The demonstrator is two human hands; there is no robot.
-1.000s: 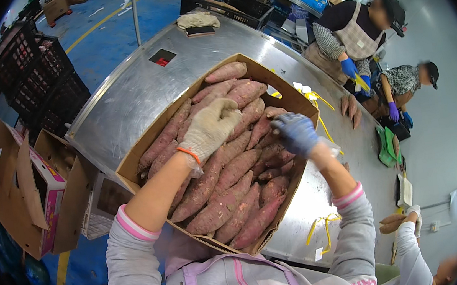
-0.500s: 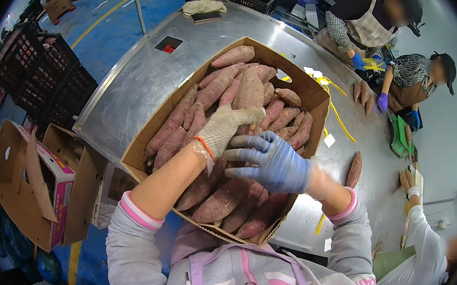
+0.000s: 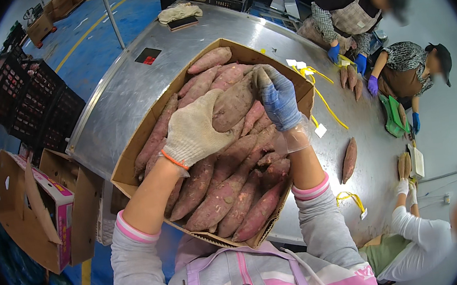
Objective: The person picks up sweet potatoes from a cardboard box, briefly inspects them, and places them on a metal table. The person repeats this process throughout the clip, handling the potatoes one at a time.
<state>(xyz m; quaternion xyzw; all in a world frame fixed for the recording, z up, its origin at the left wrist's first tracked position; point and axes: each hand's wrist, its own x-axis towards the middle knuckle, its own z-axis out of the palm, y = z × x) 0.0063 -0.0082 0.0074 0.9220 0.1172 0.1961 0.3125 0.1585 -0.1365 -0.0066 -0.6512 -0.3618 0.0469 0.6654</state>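
A cardboard box (image 3: 126, 176) full of reddish-purple sweet potatoes (image 3: 211, 208) stands in front of me. Over its far half I hold a large brownish sweet potato (image 3: 232, 106) between both hands. My left hand (image 3: 196, 128), in a cream knit glove with an orange cuff, is closed round its near left side. At the far right end, my right hand (image 3: 279, 97) in a blue-grey glove has its fingers curled onto it. The right fingertips are partly hidden, and other sweet potatoes lie directly beneath.
The box rests on a metal table (image 3: 174, 51). To its right lie yellow straps (image 3: 327, 104) with white tags, a lone sweet potato (image 3: 349, 160) and a green tray (image 3: 393, 117). Co-workers' gloved hands are along the right side. Cartons (image 3: 41, 212) and black crates (image 3: 40, 101) stand left.
My right hand has swung from beside my left wrist to the far right end of the sweet potato. The left hand has shifted left, and the sweet potato is now tilted between both hands.
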